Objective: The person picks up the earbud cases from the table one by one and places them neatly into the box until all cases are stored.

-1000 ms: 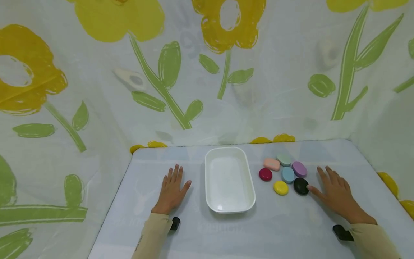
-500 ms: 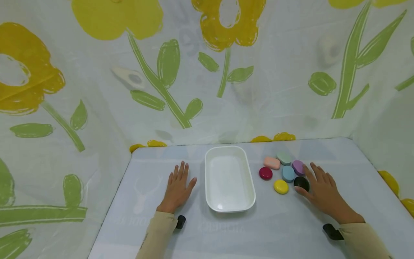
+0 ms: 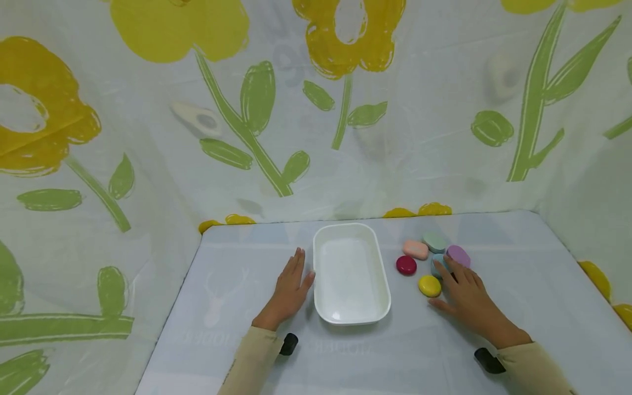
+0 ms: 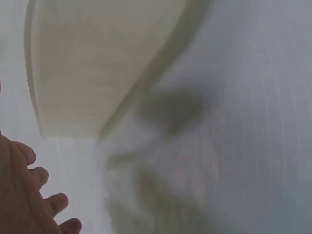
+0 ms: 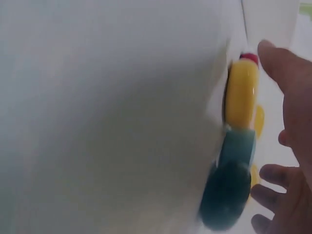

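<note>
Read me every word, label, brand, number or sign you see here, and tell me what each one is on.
Nothing reads clearly enough to quote.
Table covering: faint lettering, apparently mirrored, too pale to read.
Left sleeve: tiny dark print, too small to read.
Flowered cloth: faint grey marks, perhaps letters; I cannot tell.
White tray, red piece, pink piece, yellow piece: none legible.

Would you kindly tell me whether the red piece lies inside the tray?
No, the red piece lies on the table, to the right of the tray.
</note>
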Demonstrator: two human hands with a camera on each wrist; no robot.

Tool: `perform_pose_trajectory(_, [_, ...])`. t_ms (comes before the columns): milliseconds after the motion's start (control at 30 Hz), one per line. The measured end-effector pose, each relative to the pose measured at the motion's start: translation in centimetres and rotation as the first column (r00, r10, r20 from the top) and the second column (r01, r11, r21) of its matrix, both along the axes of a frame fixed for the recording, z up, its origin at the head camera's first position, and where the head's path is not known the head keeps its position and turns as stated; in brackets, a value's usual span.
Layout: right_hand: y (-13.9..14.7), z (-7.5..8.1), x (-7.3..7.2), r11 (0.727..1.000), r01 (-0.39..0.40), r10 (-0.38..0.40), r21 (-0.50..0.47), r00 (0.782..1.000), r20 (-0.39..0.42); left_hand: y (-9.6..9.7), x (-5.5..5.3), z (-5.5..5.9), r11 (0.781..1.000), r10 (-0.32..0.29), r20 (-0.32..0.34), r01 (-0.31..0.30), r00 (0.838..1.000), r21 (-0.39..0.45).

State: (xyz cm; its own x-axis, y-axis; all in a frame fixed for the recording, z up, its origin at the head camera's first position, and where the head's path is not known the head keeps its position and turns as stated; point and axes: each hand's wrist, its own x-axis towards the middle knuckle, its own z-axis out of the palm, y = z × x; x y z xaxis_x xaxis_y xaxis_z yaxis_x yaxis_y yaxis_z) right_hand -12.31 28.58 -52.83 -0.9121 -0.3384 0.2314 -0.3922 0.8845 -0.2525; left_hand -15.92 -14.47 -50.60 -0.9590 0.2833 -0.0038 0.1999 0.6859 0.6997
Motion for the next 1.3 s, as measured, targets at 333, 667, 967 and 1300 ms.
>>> perform_pose_trajectory(333, [-1.8, 0.1, -0.2, 0.999, -0.036, 0.036, -0.004, 0.999, -0.006, 1.6, 0.7, -0.3, 0.97, -0.048, 0.084, 0.026, 0.995, 0.24])
perform_pose_trajectory(667, [-2.6, 0.2, -0.2, 0.995, -0.097, 0.096, -0.021, 0.995, -0.032, 2.5, 1.2, -0.2, 0.89, 0.08, 0.182, -0.153, 0.98, 0.43])
perform_pose_trajectory(967, [-2.8, 0.3, -0.4, 0.992, -0.107, 0.107, -0.062, 0.994, 0.003, 2.6, 1.1, 0.4, 0.789, 0.115, 0.332, -0.289, 0.936, 0.542])
perform_pose_trajectory(1300, [-3.7, 1.2, -0.7, 0.995, -0.078, 0.082, -0.07, 0.995, 0.06, 2.5, 0.9, 0.3, 0.719, 0.083, 0.411, -0.341, 0.908, 0.606])
